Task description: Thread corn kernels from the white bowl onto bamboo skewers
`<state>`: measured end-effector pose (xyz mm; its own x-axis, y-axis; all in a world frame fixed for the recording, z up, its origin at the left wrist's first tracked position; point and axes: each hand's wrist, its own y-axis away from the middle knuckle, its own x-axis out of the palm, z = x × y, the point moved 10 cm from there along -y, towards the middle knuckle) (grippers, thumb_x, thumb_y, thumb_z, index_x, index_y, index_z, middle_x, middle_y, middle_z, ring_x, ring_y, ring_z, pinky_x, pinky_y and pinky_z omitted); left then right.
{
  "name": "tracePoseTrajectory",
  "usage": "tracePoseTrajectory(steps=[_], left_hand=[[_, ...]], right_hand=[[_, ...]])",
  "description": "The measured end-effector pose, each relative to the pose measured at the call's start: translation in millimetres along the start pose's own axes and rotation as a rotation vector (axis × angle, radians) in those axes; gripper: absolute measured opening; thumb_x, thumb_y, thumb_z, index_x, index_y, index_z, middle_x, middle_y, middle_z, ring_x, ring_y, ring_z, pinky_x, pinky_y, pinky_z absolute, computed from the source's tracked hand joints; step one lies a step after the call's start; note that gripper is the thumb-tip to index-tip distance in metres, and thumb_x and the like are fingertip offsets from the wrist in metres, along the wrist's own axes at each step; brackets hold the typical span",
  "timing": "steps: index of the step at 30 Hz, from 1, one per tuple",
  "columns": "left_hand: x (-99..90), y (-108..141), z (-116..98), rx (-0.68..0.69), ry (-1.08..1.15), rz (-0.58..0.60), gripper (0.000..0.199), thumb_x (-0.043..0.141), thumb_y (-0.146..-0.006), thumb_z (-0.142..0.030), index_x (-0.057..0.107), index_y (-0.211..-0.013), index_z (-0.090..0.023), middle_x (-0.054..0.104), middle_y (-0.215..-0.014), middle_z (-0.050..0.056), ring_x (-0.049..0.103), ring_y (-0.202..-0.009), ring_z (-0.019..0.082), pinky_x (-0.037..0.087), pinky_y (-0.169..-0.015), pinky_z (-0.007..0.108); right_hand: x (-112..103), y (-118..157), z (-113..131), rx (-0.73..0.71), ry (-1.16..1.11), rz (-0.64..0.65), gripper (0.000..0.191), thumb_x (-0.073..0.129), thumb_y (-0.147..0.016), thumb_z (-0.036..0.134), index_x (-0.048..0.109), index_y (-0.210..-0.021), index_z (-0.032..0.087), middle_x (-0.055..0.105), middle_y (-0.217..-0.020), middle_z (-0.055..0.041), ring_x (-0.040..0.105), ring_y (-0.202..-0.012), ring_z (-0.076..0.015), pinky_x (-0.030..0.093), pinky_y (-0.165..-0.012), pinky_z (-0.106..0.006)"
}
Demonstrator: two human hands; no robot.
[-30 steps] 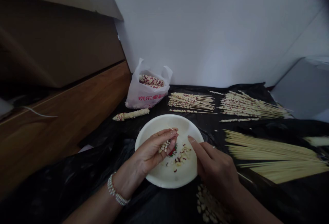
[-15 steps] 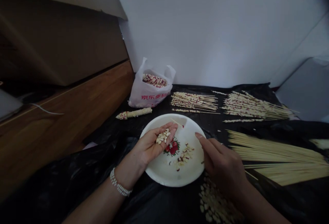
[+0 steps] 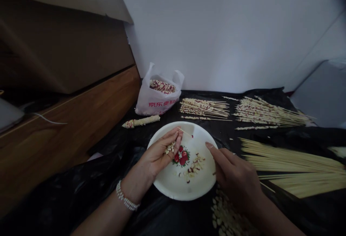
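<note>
My left hand (image 3: pixel 160 149) is over the bowl, its fingers curled round a small pile of pale corn kernels (image 3: pixel 169 148) in the palm. At its fingertips shows one end of a thin skewer (image 3: pixel 185 132), with a dark red kernel (image 3: pixel 192 136) along it. My right hand (image 3: pixel 235 171) is at the bowl's right rim, index finger stretched forward, closed on the same skewer, whose other end appears behind the hand. Its thumb is hidden. Loose kernels (image 3: pixel 193 167) lie in the white bowl (image 3: pixel 173 192) beside a printed red pattern.
Behind the bowl stand a plastic bag (image 3: pixel 159 100) of corn cobs and a partly stripped cob (image 3: pixel 143 121). Kernel-threaded skewers (image 3: pixel 202 106) lie in bundles at the back right. Bare skewers (image 3: pixel 292 160) are at right. More kernels (image 3: pixel 227 214) lie below my right hand on black plastic sheeting (image 3: pixel 108 178).
My left fingers have curled further over the kernels, which show less now. The skewer's end has come closer to the left fingertips. My right hand has hardly moved.
</note>
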<state>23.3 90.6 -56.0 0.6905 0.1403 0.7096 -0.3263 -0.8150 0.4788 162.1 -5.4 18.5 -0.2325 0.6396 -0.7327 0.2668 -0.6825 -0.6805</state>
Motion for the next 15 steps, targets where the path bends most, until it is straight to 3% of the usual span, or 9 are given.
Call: tracePoseTrajectory(steps=[10, 15], left_hand=[[3.8, 3, -6, 0.059, -0.078, -0.005, 0.034, 0.06, -0.074, 0.006, 0.069, -0.098, -0.016, 0.07, -0.102, 0.007, 0.067, -0.082, 0.011, 0.056, -0.075, 0.017], [3.7, 4, -8, 0.065, -0.078, -0.021, 0.029, 0.062, -0.073, 0.005, 0.07, -0.094, -0.013, 0.07, -0.102, 0.009, 0.067, -0.086, 0.012, 0.055, -0.075, 0.016]], right_hand=[[-3, 0, 8, -0.073, 0.171, 0.021, 0.04, 0.045, -0.084, 0.01, 0.056, -0.122, 0.015, 0.063, -0.076, -0.001, 0.05, -0.058, -0.0104, 0.033, -0.054, -0.026], [-1, 3, 12, -0.114, 0.216, 0.046, 0.045, 0.045, -0.081, 0.009, 0.054, -0.125, 0.015, 0.063, -0.079, -0.0025, 0.051, -0.062, -0.0115, 0.034, -0.057, -0.026]])
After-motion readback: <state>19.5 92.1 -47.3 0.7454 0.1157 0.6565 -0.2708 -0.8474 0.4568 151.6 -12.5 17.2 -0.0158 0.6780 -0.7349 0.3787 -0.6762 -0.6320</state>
